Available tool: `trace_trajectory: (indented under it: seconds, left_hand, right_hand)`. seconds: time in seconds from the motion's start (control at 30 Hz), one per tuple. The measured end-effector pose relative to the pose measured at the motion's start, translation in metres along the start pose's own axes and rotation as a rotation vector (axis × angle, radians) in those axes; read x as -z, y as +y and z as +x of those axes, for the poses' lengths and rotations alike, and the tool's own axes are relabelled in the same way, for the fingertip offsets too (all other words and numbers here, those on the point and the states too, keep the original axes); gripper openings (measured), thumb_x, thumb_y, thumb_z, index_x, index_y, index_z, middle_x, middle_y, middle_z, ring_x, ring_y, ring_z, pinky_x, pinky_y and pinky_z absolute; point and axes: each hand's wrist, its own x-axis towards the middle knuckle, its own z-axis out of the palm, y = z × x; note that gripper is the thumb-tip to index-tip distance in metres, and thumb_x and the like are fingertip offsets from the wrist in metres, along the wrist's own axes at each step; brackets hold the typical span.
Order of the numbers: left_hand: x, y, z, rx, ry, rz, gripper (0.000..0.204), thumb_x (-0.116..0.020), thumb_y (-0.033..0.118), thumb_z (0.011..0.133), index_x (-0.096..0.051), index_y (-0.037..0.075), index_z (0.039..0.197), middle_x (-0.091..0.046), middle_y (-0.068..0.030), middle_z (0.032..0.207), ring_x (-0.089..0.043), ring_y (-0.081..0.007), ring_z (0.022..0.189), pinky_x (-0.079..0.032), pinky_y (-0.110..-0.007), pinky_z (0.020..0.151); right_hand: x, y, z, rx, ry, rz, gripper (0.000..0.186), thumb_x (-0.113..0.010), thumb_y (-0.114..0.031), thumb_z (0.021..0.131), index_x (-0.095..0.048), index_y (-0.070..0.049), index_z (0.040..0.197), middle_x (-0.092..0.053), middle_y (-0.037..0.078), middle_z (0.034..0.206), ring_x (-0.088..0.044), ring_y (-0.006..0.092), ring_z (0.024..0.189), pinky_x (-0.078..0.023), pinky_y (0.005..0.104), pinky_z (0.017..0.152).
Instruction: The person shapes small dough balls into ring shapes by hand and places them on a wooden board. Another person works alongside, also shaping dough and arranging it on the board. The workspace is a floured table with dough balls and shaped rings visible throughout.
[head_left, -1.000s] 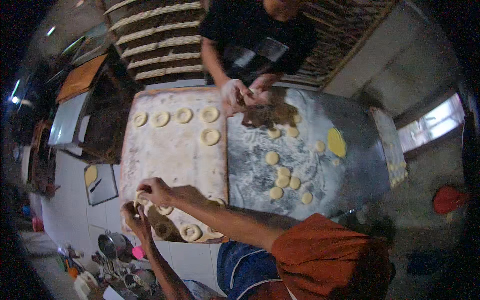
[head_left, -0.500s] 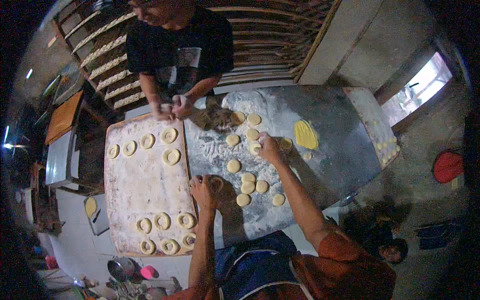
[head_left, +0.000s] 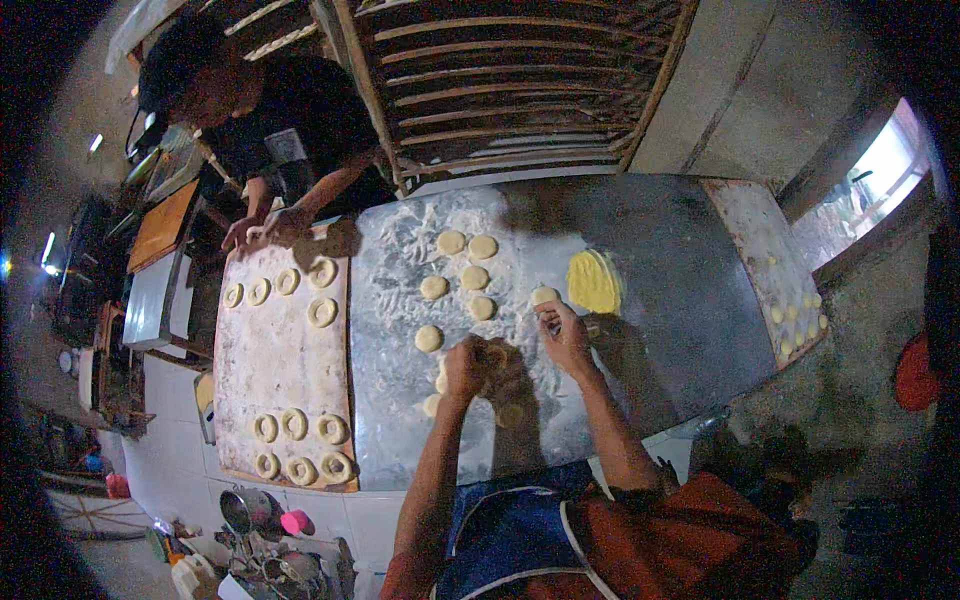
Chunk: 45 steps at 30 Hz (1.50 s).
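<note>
My left hand is curled around a small dough piece just above the floured metal table. My right hand reaches forward, its fingertips at a pale dough round; whether it grips the round is unclear. Several more dough rounds lie on the flour ahead of my hands. A yellow flattened lump of dough lies just right of my right hand.
A floured wooden board on the left carries dough rings at its near end and far end. Another person's hands rest at the board's far edge. A tray with small pieces sits at the right. Slatted racks stand behind.
My view has swung right, from the board to the metal table. Both my hands left the near rings; my left now holds a dough piece and my right has drawn nearer.
</note>
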Motion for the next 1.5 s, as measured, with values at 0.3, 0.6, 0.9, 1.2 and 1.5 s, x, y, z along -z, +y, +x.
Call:
trace_trajectory:
  seconds: [0.3,0.6,0.9,1.2,1.5]
  left_hand:
    - [0.009,0.051,-0.027,0.058,0.023,-0.396,0.018,-0.067,0.004,0.083,-0.058,0.000,0.098,-0.064,-0.0109,0.089,-0.064,-0.0200,0.083,-0.053,-0.032,0.070]
    - [0.029,0.062,-0.062,0.323,0.116,-0.927,0.025,-0.059,0.016,0.094,-0.060,-0.004,0.109,-0.066,-0.0108,0.101,-0.063,-0.0177,0.091,-0.053,-0.032,0.081]
    - [-0.024,-0.004,-0.140,0.383,0.464,-0.537,0.031,-0.069,0.014,0.085,-0.062,0.000,0.111,-0.066,-0.0080,0.096,-0.060,-0.0172,0.090,-0.050,-0.034,0.080]
    - [-0.009,0.064,-0.121,0.170,0.292,-1.177,0.051,-0.064,0.007,0.087,-0.042,0.007,0.133,-0.054,-0.0070,0.126,-0.053,-0.0165,0.113,-0.046,-0.029,0.085]
    - [-0.027,0.018,-0.088,0.313,0.738,-0.986,0.035,-0.052,0.037,0.093,-0.046,0.008,0.112,-0.059,-0.0092,0.089,-0.061,-0.0241,0.079,-0.047,-0.035,0.073]
  right_hand:
    - [-0.016,0.022,-0.054,-0.163,-0.305,0.348,0.033,-0.070,-0.014,0.083,-0.061,-0.001,0.112,-0.066,0.010,0.099,-0.064,0.0183,0.088,-0.054,0.0337,0.076]
    - [-0.032,-0.014,-0.035,-0.130,-0.451,0.630,0.034,-0.075,-0.013,0.080,-0.061,-0.002,0.108,-0.067,0.009,0.099,-0.065,0.0171,0.091,-0.053,0.0318,0.082]
    - [-0.060,-0.039,-0.076,-0.010,-0.625,0.642,0.056,-0.070,0.000,0.078,-0.041,-0.003,0.126,-0.062,0.013,0.101,-0.063,0.0183,0.090,-0.054,0.0313,0.080]
    - [-0.057,-0.009,-0.030,-0.390,-0.772,0.986,0.048,-0.049,-0.040,0.092,-0.047,-0.002,0.121,-0.061,0.010,0.101,-0.063,0.0199,0.083,-0.054,0.0307,0.068]
    - [-0.102,0.041,-0.029,-0.931,-0.327,0.914,0.052,-0.043,-0.050,0.095,-0.057,-0.001,0.104,-0.064,0.007,0.081,-0.062,0.0225,0.068,-0.051,0.0350,0.062]
